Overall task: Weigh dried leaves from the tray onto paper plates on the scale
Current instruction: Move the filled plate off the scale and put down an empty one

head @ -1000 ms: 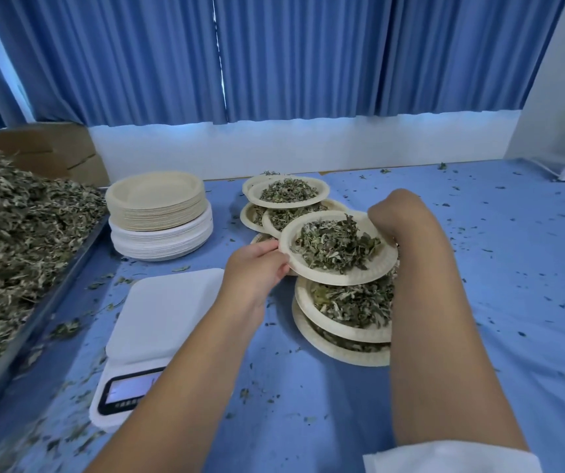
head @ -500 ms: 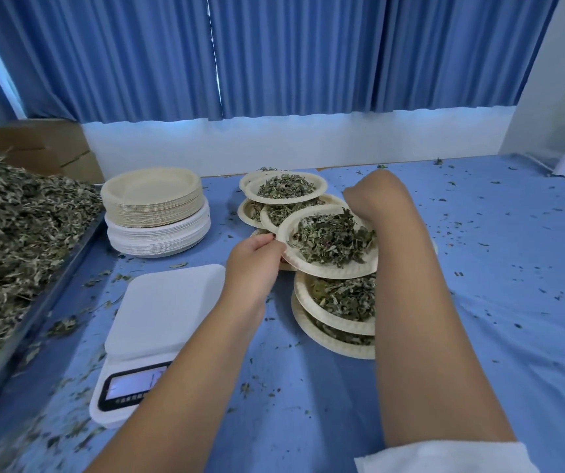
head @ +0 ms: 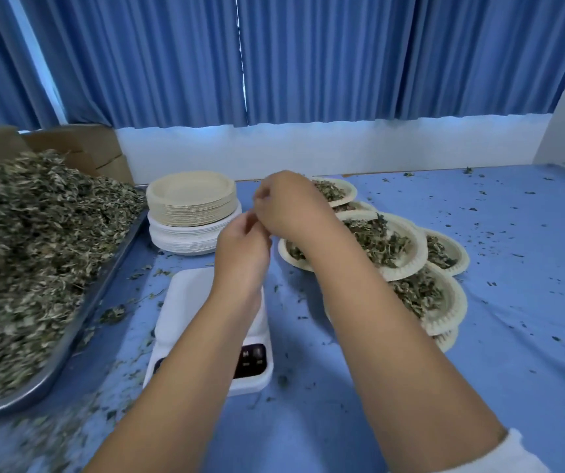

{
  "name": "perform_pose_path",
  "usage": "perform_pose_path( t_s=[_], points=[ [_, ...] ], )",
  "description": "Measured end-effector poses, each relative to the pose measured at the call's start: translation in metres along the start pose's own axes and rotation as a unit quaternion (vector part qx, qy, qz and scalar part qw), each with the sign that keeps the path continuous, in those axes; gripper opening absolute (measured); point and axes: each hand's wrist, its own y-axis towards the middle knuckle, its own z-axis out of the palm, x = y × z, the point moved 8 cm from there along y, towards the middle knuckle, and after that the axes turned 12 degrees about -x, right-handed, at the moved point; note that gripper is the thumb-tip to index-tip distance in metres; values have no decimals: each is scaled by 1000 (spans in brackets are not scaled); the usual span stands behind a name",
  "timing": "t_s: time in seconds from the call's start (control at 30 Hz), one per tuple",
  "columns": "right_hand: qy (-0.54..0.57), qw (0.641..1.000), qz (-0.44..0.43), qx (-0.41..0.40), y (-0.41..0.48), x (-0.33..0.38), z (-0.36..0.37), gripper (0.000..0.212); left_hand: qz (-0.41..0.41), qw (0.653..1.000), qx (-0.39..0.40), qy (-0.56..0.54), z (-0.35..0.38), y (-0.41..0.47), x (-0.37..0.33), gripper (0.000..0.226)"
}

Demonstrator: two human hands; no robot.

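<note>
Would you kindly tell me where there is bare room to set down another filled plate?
The blue cloth right of the filled plates is bare but for crumbs, as is the near strip between scale and plates. Crowded: tray, plate stack and scale at left.

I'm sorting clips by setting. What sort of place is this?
Probably a makeshift herb-portioning workroom: a metal tray heaped with dried leaves, a digital scale on a blue-covered table, and paper plates already filled with leaves.

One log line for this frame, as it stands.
scale: no plate on it | left hand, right hand: fingers meeting, grip unclear | filled plates: right of scale
</note>
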Motion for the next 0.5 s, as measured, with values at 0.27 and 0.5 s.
perform_pose_path(
  t_s=[0.27, 0.5],
  points=[
    [2, 984, -155, 91, -45, 85, 73, 18, 61, 990, -84, 93, -109, 28, 7, 27],
    [-31, 982, -158, 103, -47, 82, 89, 25, -121, 984, -130, -2, -140, 44, 34, 13]
  ],
)
